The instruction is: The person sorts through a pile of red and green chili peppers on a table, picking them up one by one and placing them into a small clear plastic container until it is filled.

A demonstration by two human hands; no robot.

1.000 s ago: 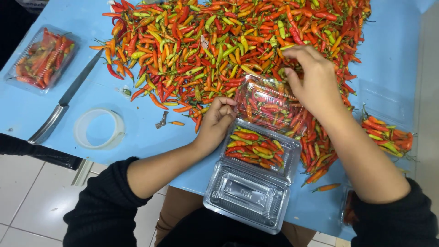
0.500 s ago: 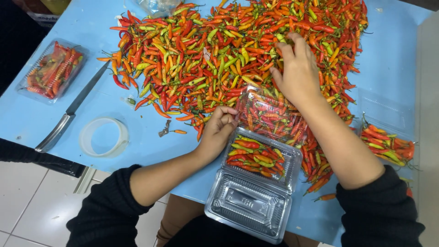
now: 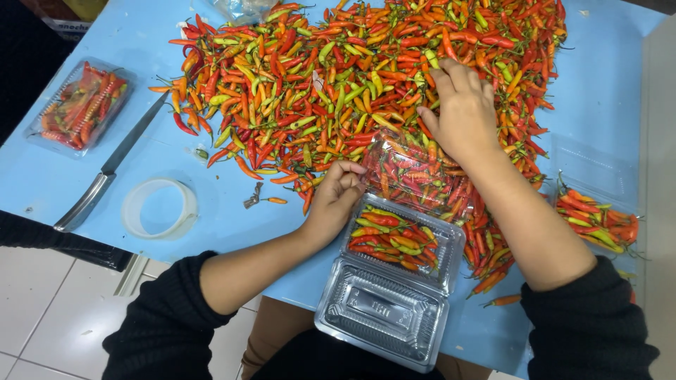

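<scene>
A big heap of red, orange and green chili peppers (image 3: 338, 77) covers the far part of a light blue table (image 3: 612, 91). My right hand (image 3: 461, 109) lies palm down on the heap, fingers spread among the chilies. Closer to me, my left hand (image 3: 338, 195) is curled at the heap's near edge, beside an open clear plastic clamshell box (image 3: 391, 292). Its far half holds chilies and its near lid half is bare. I cannot tell whether the left hand pinches a chili.
A closed clear box of chilies (image 3: 81, 105) sits at the far left. A long knife (image 3: 109, 172) and a roll of clear tape (image 3: 160, 207) lie left of my arm. Another open box with chilies (image 3: 598, 218) stands at the right edge.
My right hand has moved away from the box and further up onto the heap. My left hand stays curled by the box's corner.
</scene>
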